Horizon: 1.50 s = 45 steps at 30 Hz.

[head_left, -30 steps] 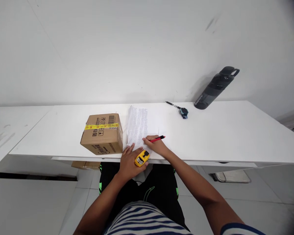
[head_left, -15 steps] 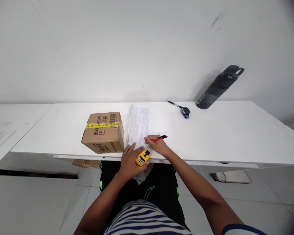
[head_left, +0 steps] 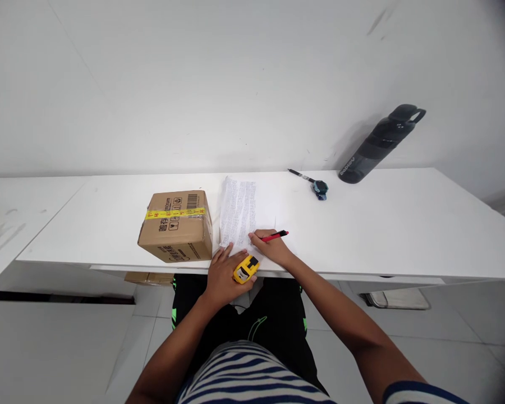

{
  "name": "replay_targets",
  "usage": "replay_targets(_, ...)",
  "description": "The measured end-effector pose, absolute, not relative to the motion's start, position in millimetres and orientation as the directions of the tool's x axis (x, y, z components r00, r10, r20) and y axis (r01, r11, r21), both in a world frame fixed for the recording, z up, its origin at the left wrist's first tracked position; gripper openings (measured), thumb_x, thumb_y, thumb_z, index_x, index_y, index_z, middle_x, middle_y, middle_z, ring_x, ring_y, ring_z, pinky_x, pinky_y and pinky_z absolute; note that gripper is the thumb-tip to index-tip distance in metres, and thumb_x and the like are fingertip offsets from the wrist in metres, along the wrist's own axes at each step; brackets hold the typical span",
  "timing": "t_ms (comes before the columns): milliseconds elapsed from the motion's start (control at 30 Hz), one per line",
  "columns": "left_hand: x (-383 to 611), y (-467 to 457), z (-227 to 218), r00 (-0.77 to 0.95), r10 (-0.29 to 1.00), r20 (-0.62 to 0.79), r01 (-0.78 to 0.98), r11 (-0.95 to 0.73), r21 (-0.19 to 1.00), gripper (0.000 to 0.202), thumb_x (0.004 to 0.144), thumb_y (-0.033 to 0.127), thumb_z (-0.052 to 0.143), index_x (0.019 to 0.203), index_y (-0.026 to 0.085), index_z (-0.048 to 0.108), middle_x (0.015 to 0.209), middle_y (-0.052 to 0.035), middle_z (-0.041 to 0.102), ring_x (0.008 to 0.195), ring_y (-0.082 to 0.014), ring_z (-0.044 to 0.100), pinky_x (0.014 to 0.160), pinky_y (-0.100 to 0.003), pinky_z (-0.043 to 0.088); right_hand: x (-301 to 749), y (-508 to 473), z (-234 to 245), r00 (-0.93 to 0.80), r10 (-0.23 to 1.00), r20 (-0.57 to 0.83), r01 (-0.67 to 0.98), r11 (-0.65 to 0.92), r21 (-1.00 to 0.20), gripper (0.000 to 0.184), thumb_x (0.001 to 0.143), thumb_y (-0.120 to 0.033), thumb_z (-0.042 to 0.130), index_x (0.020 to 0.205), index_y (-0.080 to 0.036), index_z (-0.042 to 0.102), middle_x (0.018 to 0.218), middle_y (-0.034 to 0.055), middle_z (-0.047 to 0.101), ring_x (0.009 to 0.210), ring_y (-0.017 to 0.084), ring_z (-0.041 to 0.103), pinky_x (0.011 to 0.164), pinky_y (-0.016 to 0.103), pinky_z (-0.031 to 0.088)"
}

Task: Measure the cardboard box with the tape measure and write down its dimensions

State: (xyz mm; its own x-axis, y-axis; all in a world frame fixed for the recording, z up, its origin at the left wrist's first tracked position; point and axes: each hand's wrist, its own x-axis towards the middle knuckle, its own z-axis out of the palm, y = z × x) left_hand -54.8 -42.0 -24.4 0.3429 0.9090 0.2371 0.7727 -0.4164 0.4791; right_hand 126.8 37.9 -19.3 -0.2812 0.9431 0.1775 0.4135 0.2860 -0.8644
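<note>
A red and black pen [head_left: 275, 236] is pinched in my right hand [head_left: 270, 247], its tip side down at the lower right of a sheet of paper [head_left: 238, 210] covered with dense handwriting. My left hand [head_left: 227, 276] rests at the table's front edge, fingertips on or beside the paper's lower edge. Between its thumb and fingers it holds a yellow tape measure [head_left: 246, 270]. A taped brown cardboard box [head_left: 175, 226] with printed lettering stands just left of the paper.
The white table [head_left: 362, 235] runs along a wall. Behind and to the right lie a black pen [head_left: 300, 175] and a dark watch [head_left: 320, 189]. A dark water bottle [head_left: 381, 145] stands near the wall. Under the table there is another cardboard box [head_left: 149, 278].
The view has shifted slightly, so the bottle and watch appear a little higher and further right. Both hands keep their hold, the pen staying at nearly the same spot on the paper.
</note>
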Motion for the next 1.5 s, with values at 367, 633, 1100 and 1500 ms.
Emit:
replay_targets(367,-54.6,-41.3,-25.8,0.338,0.91,0.24,0.765,-0.414,0.494,0.056,0.074,0.046,0.068,0.126,0.025,0.062,0.131,-0.0041,0.064,0.137,-0.0298,0.043,0.117,-0.048,0.027,128.7,38.6,-23.7,-0.191,0.962,0.193,0.436,0.259,-0.862,0.048,0.089,-0.054,0.044,0.052,-0.024,0.036,0.053,0.0001,0.048,0.054,0.016,0.046,0.056,0.031,0.037)
replay_targets(633,-54.6,-41.3,-25.7,0.339,0.911,0.235,0.775,-0.412,0.479,0.056,0.075,0.046,0.066,0.126,0.024,0.061,0.132,-0.0029,0.063,0.138,-0.029,0.042,0.117,-0.046,0.027,128.7,38.3,-23.2,-0.215,0.962,0.167,0.398,0.243,-0.884,0.043,0.089,-0.046,0.046,0.053,-0.022,0.042,0.056,-0.0005,0.052,0.056,0.015,0.049,0.057,0.03,0.038)
replay_targets(1100,-54.1,-42.0,-26.5,0.334,0.909,0.248,0.765,-0.416,0.492,0.055,0.074,0.044,0.067,0.126,0.025,0.062,0.131,-0.0036,0.064,0.137,-0.0299,0.043,0.117,-0.048,0.026,130.0,39.5,-28.3,-0.174,0.975,0.14,0.389,0.199,-0.9,0.044,0.088,-0.049,0.047,0.053,-0.022,0.044,0.053,-0.0028,0.047,0.054,0.013,0.045,0.056,0.028,0.037)
replay_targets(1500,-55.2,-42.1,-31.3,0.306,0.876,0.373,0.735,-0.466,0.492,0.051,0.074,0.045,0.068,0.121,0.025,0.064,0.121,-0.0059,0.069,0.126,-0.0301,0.056,0.112,-0.05,0.033,129.2,43.3,-26.5,0.221,0.919,0.327,0.499,0.181,-0.847,0.036,0.088,-0.052,0.05,0.092,-0.019,0.065,0.087,0.0052,0.065,0.08,0.021,0.06,0.075,0.033,0.047)
